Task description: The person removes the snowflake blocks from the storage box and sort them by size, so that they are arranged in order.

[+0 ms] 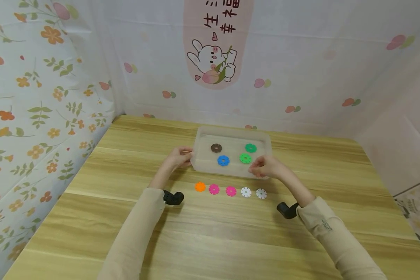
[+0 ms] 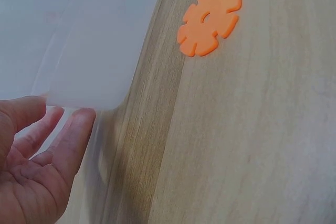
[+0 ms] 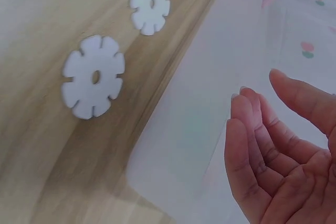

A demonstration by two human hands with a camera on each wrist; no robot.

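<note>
A translucent plastic tray (image 1: 203,134) sits mid-table holding a brown disc (image 1: 216,147), a blue disc (image 1: 223,160) and two green discs (image 1: 251,147). My left hand (image 1: 179,157) is at the tray's left end; in the left wrist view its straight fingers (image 2: 73,135) touch the tray (image 2: 94,40) wall at a corner. My right hand (image 1: 265,167) is at the tray's front right corner; in the right wrist view the hand (image 3: 254,103) is relaxed beside the tray (image 3: 210,103) and grips nothing.
A row of notched discs lies in front of the tray: orange (image 1: 200,187), two pink (image 1: 214,189), two white (image 1: 246,192). The orange disc (image 2: 209,20) is near my left hand, and the white discs (image 3: 94,76) are near my right. Patterned walls enclose the table on three sides.
</note>
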